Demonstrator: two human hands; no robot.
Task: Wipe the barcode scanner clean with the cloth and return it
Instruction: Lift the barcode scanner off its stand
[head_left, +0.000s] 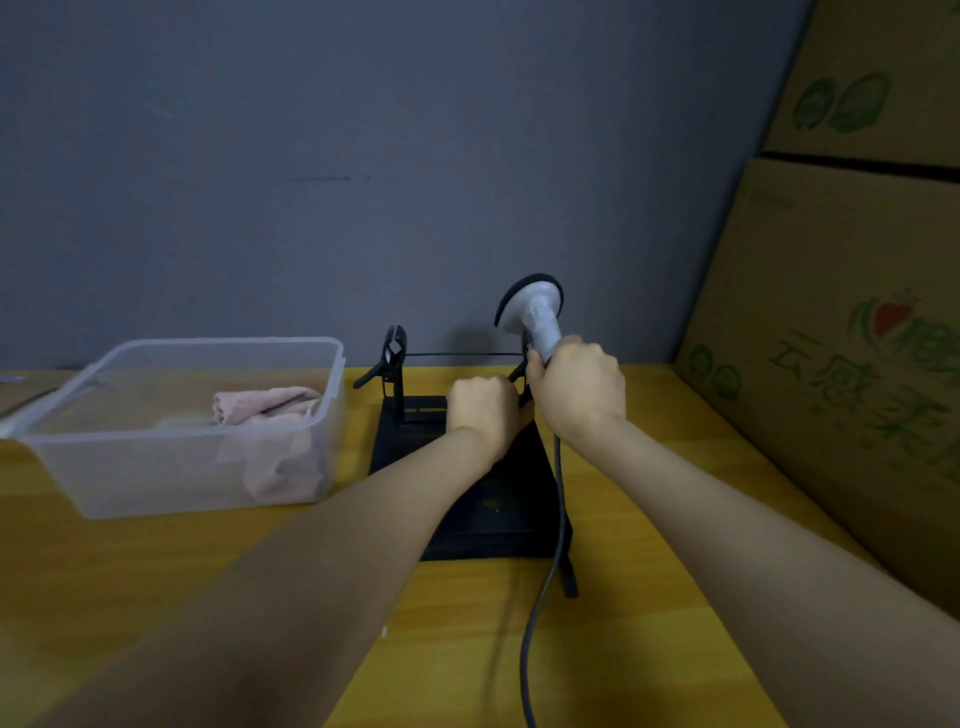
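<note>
Cable (540, 613) trails; R hand (579, 392) grips scanner (535, 312) handle (head above grip).

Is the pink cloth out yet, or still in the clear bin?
In. The crumpled pink cloth lies inside the lidless clear plastic bin; neither hand touches it. The right hand grips the grey barcode scanner.

Viewpoint: one head-worn wide-angle camera, above and behind both forearms.
Facing: forward and down across yellow table (649, 649) toward grey wall (363, 156).
Nearness: close; left hand (483, 413) and right hand (579, 395) sit mid-frame.
Edges: cardboard boxes (841, 338) bow at right.
Overlap: none, single view.
</note>
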